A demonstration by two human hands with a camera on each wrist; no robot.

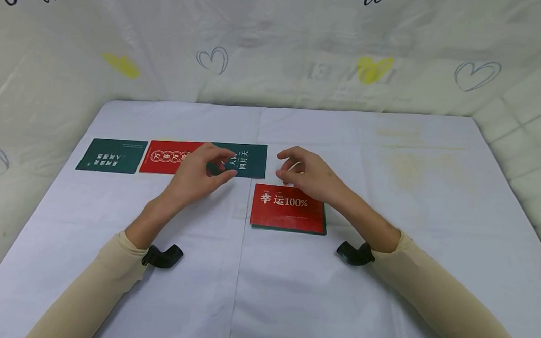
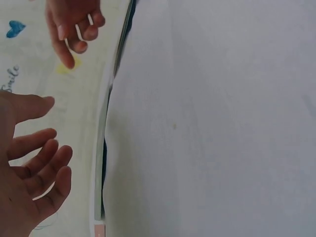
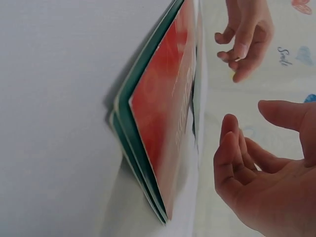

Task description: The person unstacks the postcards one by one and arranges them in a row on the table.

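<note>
My left hand [image 1: 194, 170] hovers over the row of cards with thumb and fingers loosely bent and apart, holding nothing. It partly covers a red card [image 1: 165, 158] and a green card [image 1: 254, 160] with white characters. A second green card [image 1: 111, 155] lies at the row's left end. Facing the left hand, my right hand [image 1: 313, 176] is just above a stack of cards [image 1: 288, 213], its fingers loosely curled around air. The stack has a red card on top and green edges beneath. In the right wrist view, the right hand [image 3: 266, 182] shows a gap between thumb and fingers.
A white cloth [image 1: 430, 279] covers the table. Behind it hangs a pale sheet [image 1: 269, 26] printed with hearts and the word Smile. Each wrist carries a black camera, the left one [image 1: 162, 256] and the right one [image 1: 355, 253] both close above the cloth.
</note>
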